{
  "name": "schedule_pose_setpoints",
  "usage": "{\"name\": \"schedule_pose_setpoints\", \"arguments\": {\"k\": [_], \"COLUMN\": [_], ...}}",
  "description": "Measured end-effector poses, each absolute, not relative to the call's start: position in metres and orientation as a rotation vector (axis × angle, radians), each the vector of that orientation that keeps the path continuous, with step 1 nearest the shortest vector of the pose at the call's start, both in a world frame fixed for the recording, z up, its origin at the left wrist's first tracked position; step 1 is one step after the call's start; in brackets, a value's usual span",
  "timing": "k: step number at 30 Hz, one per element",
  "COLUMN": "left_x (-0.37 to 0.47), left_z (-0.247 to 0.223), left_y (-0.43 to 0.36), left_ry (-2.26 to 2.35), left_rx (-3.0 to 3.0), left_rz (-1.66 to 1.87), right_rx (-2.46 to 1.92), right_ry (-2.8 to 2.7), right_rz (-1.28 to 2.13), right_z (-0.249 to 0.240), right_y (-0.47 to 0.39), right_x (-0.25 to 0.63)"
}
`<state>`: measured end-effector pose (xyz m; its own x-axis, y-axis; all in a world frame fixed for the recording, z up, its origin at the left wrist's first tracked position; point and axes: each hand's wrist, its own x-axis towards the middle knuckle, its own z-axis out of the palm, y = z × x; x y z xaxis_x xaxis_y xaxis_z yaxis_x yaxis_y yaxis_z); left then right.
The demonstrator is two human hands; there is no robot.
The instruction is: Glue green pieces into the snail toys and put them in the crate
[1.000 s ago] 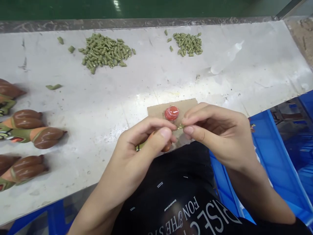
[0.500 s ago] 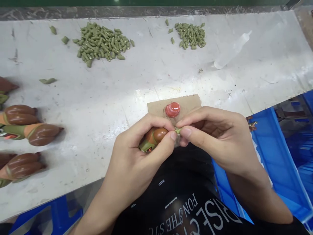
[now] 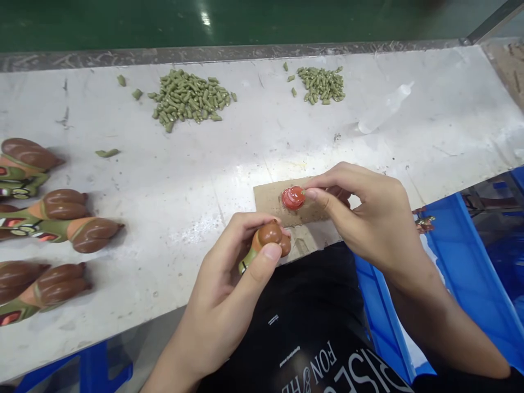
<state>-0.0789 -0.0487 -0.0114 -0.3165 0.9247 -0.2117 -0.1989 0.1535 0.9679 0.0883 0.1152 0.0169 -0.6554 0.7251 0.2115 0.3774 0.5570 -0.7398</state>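
My left hand (image 3: 233, 284) is closed round a small painted figurine (image 3: 268, 240) with a brown, rounded, lobed top and a green and orange body. Most of its lower part is hidden in my palm. Thumb and forefinger of my right hand (image 3: 356, 213) pinch a tiny green piece, its tip at the red cap (image 3: 293, 196). Glossy wet-looking liquid fills that cap, which sits on a piece of cardboard (image 3: 268, 199) at the table's front edge. Whether the green piece touches the liquid is hard to tell.
Similar figurines (image 3: 65, 204) lie at the left. A large pile of small green pieces (image 3: 190, 98) and a smaller pile (image 3: 323, 84) are at the back. A translucent squeeze bottle (image 3: 385, 109) lies back right. Below right stands a blue crate (image 3: 462, 273).
My hands have come apart. The right has carried the small green piece up to the red cap, while the left has drawn slightly down with the figurine. The camera view has shifted.
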Motion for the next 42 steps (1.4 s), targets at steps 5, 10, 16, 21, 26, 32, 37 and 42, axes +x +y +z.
{"name": "schedule_pose_setpoints", "arguments": {"k": [5,10,16,21,26,32,37,42], "left_x": [-0.075,-0.071,-0.069,-0.066,-0.064,-0.061,-0.060,-0.061], "left_z": [-0.014,-0.015,-0.020,-0.015,-0.012,-0.017,-0.019,-0.020], "left_y": [-0.047,-0.044,-0.042,-0.037,-0.032,-0.035,-0.034,-0.032], "left_ry": [1.430,1.450,1.451,1.407,1.359,1.357,1.358,1.362], "left_rx": [0.801,0.807,0.793,0.774,0.783,0.794,0.832,0.897], "left_rz": [1.377,1.393,1.462,1.499,1.523,1.483,1.484,1.470], "right_rx": [-0.855,-0.826,-1.014,-1.045,-1.073,-1.111,-1.112,-1.110], "right_ry": [-2.378,-2.377,-1.923,-1.591,-1.531,-1.549,-1.535,-1.562], "right_rz": [0.858,0.845,1.146,1.565,1.618,1.593,1.596,1.565], "right_z": [0.018,0.019,0.023,0.019,0.012,0.009,0.009,0.007], "right_y": [0.116,0.116,0.096,0.083,0.081,0.077,0.075,0.074], "right_x": [0.085,0.086,0.090,0.086,0.086,0.089,0.090,0.090]}}
